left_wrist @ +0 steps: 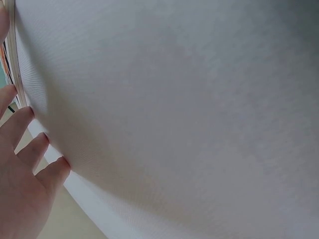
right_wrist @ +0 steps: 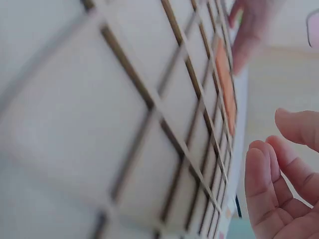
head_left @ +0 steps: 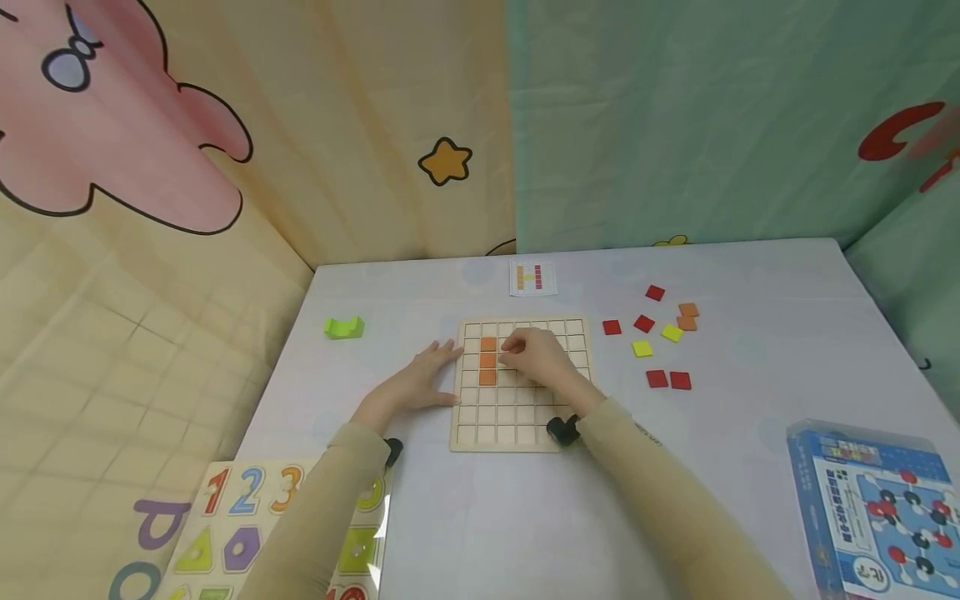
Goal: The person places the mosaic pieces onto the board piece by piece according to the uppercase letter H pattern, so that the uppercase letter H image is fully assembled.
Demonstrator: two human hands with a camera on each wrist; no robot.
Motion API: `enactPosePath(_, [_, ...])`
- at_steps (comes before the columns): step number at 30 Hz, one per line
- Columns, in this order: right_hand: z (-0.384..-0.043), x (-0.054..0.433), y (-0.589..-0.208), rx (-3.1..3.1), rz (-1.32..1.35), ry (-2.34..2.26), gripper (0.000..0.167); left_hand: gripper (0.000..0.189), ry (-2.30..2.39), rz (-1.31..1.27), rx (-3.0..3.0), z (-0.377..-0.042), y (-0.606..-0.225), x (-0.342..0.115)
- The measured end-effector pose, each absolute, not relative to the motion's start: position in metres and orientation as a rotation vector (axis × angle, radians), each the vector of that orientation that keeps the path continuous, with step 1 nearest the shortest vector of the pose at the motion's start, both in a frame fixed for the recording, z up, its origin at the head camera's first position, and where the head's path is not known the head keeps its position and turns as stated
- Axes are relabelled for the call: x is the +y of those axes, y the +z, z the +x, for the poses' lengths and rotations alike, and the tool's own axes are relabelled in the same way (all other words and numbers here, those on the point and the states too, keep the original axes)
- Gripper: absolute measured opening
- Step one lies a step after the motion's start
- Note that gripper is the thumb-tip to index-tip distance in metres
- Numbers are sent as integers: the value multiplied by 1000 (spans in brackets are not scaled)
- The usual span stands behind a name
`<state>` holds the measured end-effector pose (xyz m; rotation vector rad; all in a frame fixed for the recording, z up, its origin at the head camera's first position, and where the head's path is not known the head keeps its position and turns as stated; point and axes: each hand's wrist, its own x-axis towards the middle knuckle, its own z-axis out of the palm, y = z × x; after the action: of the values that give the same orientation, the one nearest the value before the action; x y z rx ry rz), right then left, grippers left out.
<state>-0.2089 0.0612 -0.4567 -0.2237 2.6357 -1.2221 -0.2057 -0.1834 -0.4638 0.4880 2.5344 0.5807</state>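
A pale wooden grid board [head_left: 506, 415] lies flat on the table, and three orange square tiles [head_left: 487, 360] sit in one column of its cells. My right hand [head_left: 542, 358] hovers over the board just right of those tiles. In the right wrist view its fingers are loosely bent, with a gap to the thumb and nothing visible between them. With fingers spread, my left hand [head_left: 420, 379] touches the board's left edge; the left wrist view shows its fingertips [left_wrist: 62, 163] down on the white tabletop.
Right of the board lie loose red tiles [head_left: 644, 323], yellow tiles [head_left: 642, 349] and orange tiles [head_left: 687, 323]. Behind it is a small pattern card [head_left: 534, 290]. A green block [head_left: 344, 328] stands at left, a number-and-shape puzzle [head_left: 225, 518] at front left, a blue box [head_left: 847, 452] at front right.
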Motion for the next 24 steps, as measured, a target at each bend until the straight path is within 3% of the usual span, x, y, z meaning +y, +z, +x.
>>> enactPosePath(13, [-233,168,-432,2704,138,-1315,38,89,584,490,2542,-205,-464,-182])
enactPosePath(24, [-235,252,-427,2688,492,-1436,59,89,611,499,2547,-202,-462,-183])
